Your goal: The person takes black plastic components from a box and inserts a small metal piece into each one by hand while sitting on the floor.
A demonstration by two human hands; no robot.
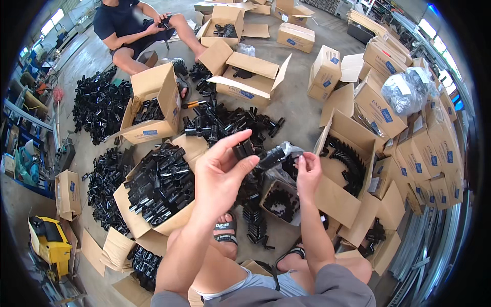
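In front of me my left hand is closed around a glossy black tubular pipe fitting, with one short branch showing between thumb and fingers. My right hand pinches a small greyish, shiny piece at the fitting's far right end; whether it is plastic film or metal I cannot tell. Below the hands sits a small plastic-lined box holding little black parts. An open carton to the left is heaped with black fittings. Right of my right hand, another open carton holds curved rows of black pieces.
Loose piles of black fittings cover the floor at left and centre. Another person sits far left, holding a dark part. Stacked cartons and plastic bags stand right. A yellow machine is lower left; metal profiles lie lower right.
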